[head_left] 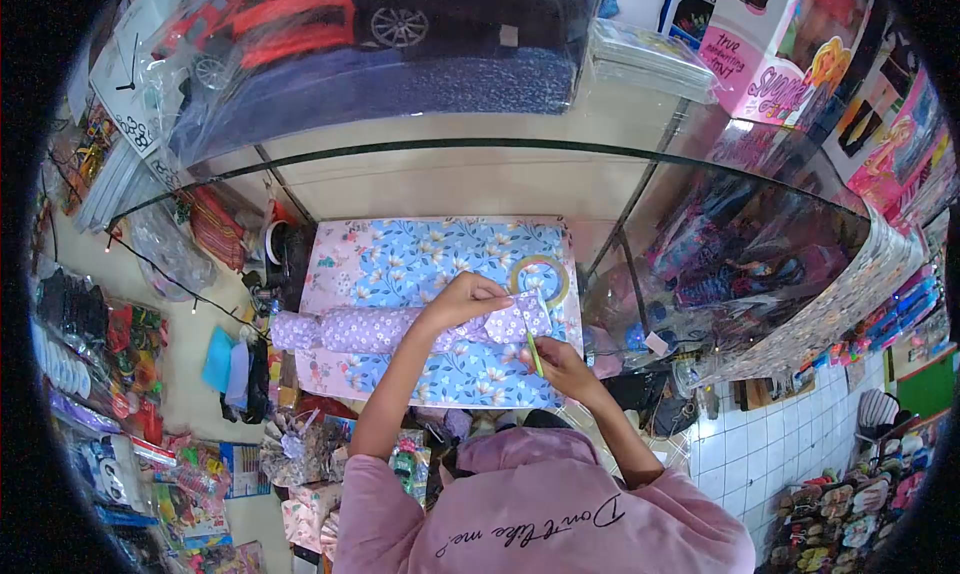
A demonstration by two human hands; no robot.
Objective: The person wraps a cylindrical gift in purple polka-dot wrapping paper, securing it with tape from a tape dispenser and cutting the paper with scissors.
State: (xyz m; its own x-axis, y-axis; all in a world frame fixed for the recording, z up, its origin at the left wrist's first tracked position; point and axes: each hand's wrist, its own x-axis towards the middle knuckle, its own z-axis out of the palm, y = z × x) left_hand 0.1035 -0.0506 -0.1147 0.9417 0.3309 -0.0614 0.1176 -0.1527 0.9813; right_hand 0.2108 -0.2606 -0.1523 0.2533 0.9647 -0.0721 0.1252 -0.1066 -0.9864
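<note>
A long package in purple floral wrapping paper (390, 329) lies across a table covered with blue floral paper (430, 249). Its left end narrows into a gathered tuft, and at the right the paper forms a loose flap. My left hand (466, 302) is closed, its fingertips pinching the paper near this flap. In my right hand (565, 370) is a slim green tool (534, 354), held upright against the flap's near edge; its tip is too small to make out. A roll of tape (539, 280) lies flat just beyond the flap.
A glass shelf edge (470, 144) crosses above the table's far side, with a bagged toy car (290, 24) and a pink box (765, 49) on it. Packaged goods (125, 354) hang at the left. Shoes (840, 504) stand at the lower right.
</note>
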